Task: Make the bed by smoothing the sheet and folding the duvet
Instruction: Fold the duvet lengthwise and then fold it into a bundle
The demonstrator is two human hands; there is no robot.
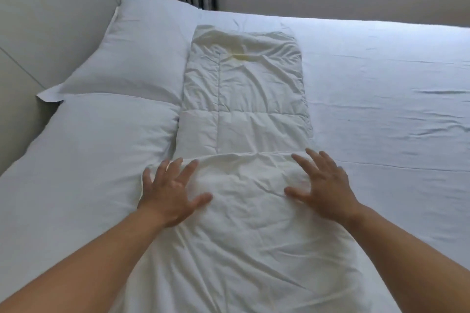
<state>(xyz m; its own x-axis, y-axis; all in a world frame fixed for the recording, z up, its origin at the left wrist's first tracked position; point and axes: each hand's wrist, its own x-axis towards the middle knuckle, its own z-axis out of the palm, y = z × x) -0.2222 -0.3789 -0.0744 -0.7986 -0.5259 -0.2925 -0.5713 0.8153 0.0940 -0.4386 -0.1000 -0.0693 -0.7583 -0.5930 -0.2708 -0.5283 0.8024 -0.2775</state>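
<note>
You had your left hand (170, 192) and right hand (321, 187) pressed flat on the folded duvet (244, 114), fingers spread wide. That duvet lay in a long strip across the sheet (386, 109), just beside two pillows (101, 134).

No readable txt, labels, brands or nos. anywhere on bedding or walls.

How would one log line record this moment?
duvet: folded strip | left hand: flat on duvet | right hand: flat on duvet
</note>
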